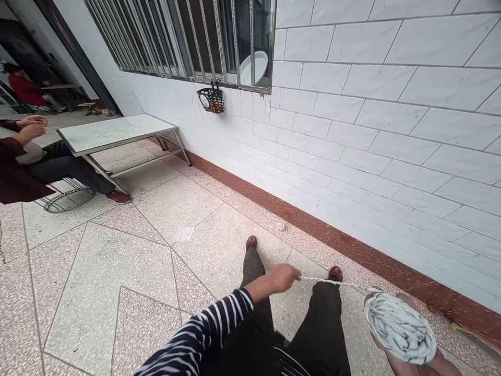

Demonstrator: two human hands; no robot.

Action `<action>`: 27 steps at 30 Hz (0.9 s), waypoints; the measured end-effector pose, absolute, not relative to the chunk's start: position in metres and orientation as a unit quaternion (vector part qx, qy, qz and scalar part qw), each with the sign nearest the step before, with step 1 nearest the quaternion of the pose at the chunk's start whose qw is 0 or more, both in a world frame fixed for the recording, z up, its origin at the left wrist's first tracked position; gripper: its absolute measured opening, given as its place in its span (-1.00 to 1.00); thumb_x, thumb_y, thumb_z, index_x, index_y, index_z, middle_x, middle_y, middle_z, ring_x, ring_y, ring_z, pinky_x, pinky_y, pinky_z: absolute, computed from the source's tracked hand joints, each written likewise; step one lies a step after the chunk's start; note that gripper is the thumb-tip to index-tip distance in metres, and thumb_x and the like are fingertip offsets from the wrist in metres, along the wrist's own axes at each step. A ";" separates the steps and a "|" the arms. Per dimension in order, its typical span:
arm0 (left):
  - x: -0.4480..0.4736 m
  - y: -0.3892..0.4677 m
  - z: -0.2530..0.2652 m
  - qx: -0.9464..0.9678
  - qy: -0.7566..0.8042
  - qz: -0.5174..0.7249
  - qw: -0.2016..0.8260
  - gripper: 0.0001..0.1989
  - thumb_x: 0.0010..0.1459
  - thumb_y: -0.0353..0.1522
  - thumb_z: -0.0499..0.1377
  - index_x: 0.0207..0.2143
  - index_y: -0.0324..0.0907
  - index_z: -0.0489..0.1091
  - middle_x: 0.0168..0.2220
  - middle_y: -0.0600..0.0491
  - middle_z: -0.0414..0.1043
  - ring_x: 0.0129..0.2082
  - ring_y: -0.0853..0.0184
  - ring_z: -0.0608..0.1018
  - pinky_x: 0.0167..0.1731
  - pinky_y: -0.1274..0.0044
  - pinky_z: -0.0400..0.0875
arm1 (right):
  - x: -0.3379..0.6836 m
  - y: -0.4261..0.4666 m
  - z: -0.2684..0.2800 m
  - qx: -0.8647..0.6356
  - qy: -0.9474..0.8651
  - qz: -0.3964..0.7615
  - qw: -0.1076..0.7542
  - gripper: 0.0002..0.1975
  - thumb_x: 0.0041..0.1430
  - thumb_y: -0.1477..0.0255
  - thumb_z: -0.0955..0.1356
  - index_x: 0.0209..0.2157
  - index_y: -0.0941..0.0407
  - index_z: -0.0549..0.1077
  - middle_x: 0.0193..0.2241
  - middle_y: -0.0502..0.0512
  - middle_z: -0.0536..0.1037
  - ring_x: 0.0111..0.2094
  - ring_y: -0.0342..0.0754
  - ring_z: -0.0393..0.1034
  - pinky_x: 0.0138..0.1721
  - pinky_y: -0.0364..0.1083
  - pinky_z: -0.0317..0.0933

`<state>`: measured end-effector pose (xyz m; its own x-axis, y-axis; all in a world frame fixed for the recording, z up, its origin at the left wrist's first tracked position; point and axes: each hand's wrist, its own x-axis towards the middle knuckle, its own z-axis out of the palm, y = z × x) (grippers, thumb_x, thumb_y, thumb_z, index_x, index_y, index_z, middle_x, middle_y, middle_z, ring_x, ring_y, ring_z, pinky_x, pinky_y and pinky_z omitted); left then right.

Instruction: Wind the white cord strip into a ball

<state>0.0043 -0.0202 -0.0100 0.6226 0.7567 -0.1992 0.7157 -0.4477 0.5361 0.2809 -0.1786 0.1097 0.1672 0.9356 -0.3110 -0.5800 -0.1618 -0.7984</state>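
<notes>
My left hand (284, 278) is closed on the end of a white braided rope (332, 282), in front of my knees. Stretched nearly straight, the rope runs right to a thick coiled bundle of the same rope (401, 326). Underneath and around that bundle is my right hand (403, 363), which grips it; most of its fingers are hidden behind the coil. Dark trousers and red shoes show below the rope.
A small round whitish thing (281, 226) lies on the floor by the tiled wall (352, 130). A paper scrap (185, 234) is farther left. A seated person (23, 162) is beside a low table (121, 130). A black basket (211, 100) hangs from the barred window.
</notes>
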 end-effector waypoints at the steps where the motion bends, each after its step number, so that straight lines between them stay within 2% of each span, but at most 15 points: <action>1: 0.005 -0.031 -0.016 0.852 0.420 0.026 0.312 -0.72 0.22 -0.51 0.08 -0.17 -0.14 0.56 -0.15 -0.03 0.61 -0.11 0.19 0.61 -0.13 0.50 0.42 | 0.284 -0.176 0.106 -0.460 -0.170 0.618 0.615 -0.39 0.03 0.20 0.45 0.16 -0.13 0.42 0.20 0.20 0.44 0.09 0.32 0.45 -0.11 0.20 0.49; 3: 0.002 -0.048 -0.026 0.845 0.414 0.020 0.339 -0.73 0.23 -0.50 0.07 -0.20 -0.13 0.56 -0.20 0.00 0.62 -0.16 0.22 0.62 -0.16 0.53 0.42 | 0.287 -0.171 0.103 -0.467 -0.146 0.612 0.620 -0.42 0.05 0.25 0.43 0.16 -0.12 0.42 0.18 0.17 0.46 0.07 0.27 0.47 -0.13 0.15 0.51; 8: -0.016 -0.056 -0.019 0.826 0.427 0.053 0.363 -0.68 0.16 -0.57 0.05 -0.22 -0.17 0.56 -0.21 0.01 0.62 -0.15 0.27 0.62 -0.13 0.56 0.40 | 0.268 -0.158 0.117 -0.490 -0.130 0.564 0.652 -0.50 0.03 0.14 0.41 0.02 -0.01 0.54 0.05 0.28 0.56 -0.05 0.28 0.54 -0.20 0.19 0.52; 12: -0.022 -0.068 -0.003 0.839 0.377 0.077 0.385 -0.65 0.09 -0.63 0.04 -0.27 -0.20 0.58 -0.22 0.01 0.62 -0.17 0.30 0.61 -0.12 0.59 0.40 | 0.256 -0.146 0.133 -0.498 -0.118 0.534 0.673 -0.57 0.01 0.21 0.43 -0.05 0.01 0.57 0.04 0.26 0.57 0.01 0.27 0.50 -0.05 0.26 0.44; 17: -0.026 -0.110 0.003 0.797 0.328 0.073 0.501 -0.67 0.11 -0.61 0.03 -0.32 -0.21 0.57 -0.36 0.07 0.59 -0.36 0.40 0.58 -0.29 0.66 0.39 | 0.260 -0.135 0.134 -0.495 -0.144 0.517 0.683 -0.54 -0.05 0.34 0.48 -0.03 0.02 0.55 0.06 0.20 0.55 0.09 0.25 0.42 0.06 0.31 0.36; 20: -0.035 -0.114 0.018 0.752 0.333 0.097 0.561 -0.74 0.14 -0.55 0.06 -0.33 -0.21 0.55 -0.42 0.08 0.56 -0.40 0.40 0.56 -0.33 0.65 0.38 | 0.260 -0.132 0.131 -0.490 -0.147 0.530 0.676 -0.56 -0.05 0.39 0.47 -0.05 -0.01 0.55 0.03 0.17 0.57 0.13 0.22 0.38 0.05 0.27 0.38; 23: -0.050 -0.098 0.042 0.697 0.361 0.134 0.605 -0.81 0.21 -0.39 0.10 -0.31 -0.21 0.52 -0.47 0.07 0.52 -0.43 0.38 0.55 -0.37 0.60 0.40 | 0.262 -0.131 0.129 -0.496 -0.144 0.532 0.671 -0.57 -0.08 0.41 0.48 -0.08 -0.02 0.56 0.04 0.15 0.57 0.16 0.24 0.35 0.01 0.24 0.42; 27: -0.070 -0.066 0.069 0.677 0.398 0.182 0.592 -0.75 0.25 -0.25 0.12 -0.23 -0.24 0.48 -0.48 0.08 0.47 -0.49 0.42 0.51 -0.41 0.62 0.40 | 0.265 -0.131 0.127 -0.506 -0.162 0.530 0.661 -0.51 -0.10 0.43 0.49 -0.04 -0.05 0.54 0.12 0.09 0.51 0.23 0.22 0.27 0.06 0.20 0.39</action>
